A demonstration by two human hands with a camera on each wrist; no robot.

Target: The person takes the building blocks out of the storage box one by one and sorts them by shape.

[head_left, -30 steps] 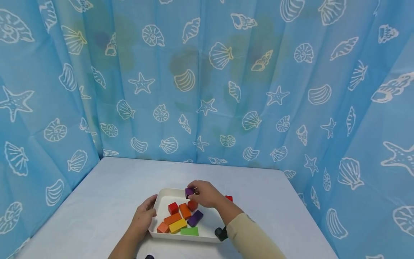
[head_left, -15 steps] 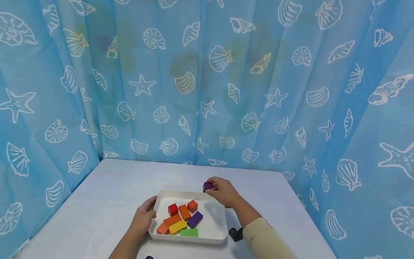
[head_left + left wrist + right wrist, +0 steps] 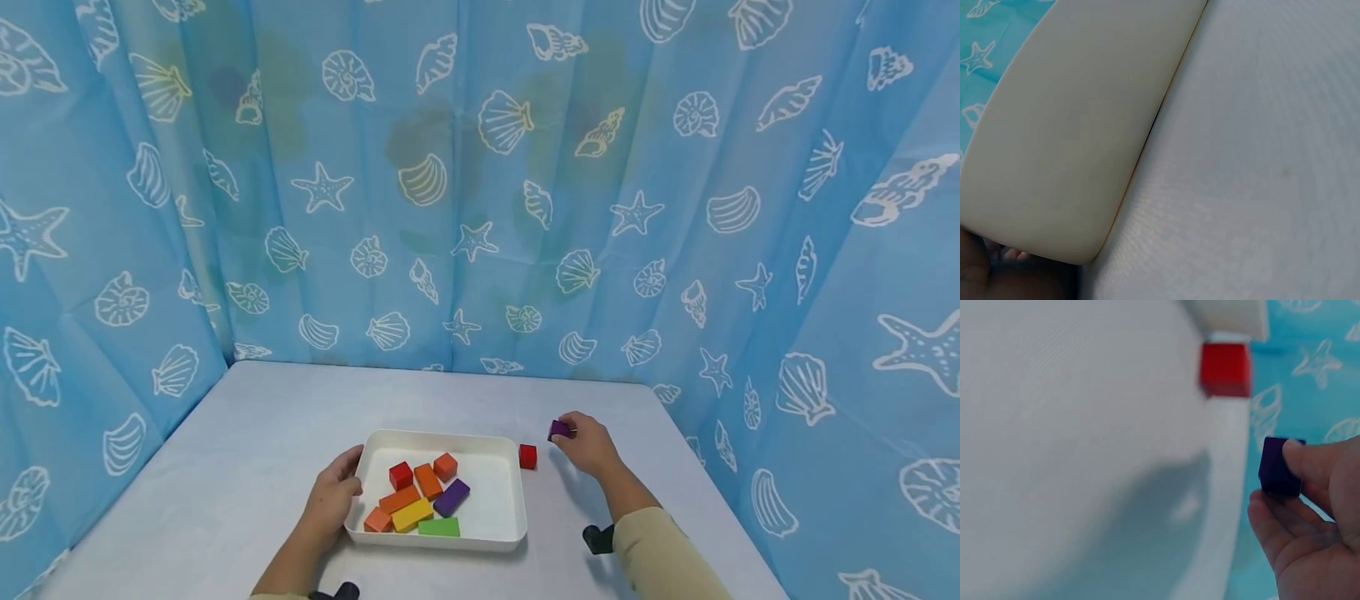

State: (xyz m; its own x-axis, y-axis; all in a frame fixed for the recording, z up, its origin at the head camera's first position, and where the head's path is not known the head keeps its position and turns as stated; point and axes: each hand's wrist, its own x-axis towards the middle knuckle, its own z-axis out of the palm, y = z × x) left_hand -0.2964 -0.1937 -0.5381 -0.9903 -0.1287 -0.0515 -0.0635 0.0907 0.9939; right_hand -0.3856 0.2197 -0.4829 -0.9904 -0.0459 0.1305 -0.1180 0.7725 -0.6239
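In the head view, my right hand (image 3: 590,447) pinches a small purple cube (image 3: 558,430) above the table, to the right of the white tray. The right wrist view shows the thumb and fingers around this dark cube (image 3: 1280,467). A red cube (image 3: 528,457) sits on the table close to the tray's right side. My left hand (image 3: 330,493) grips the left end of the white tray (image 3: 498,543). In the left wrist view, only part of that hand shows at the lower left, against the tray's end wall (image 3: 1072,144).
Inside the tray lie a red cube (image 3: 401,476), orange blocks (image 3: 428,481), a yellow block (image 3: 412,515), a purple block (image 3: 452,497) and a green block (image 3: 439,527). Behind the white table (image 3: 292,408) hangs a blue shell-patterned curtain (image 3: 480,192).
My right hand has carried the purple cube rightward from above the tray, past its right side. The red cube beside the tray now shows fully. The left hand stays on the tray.
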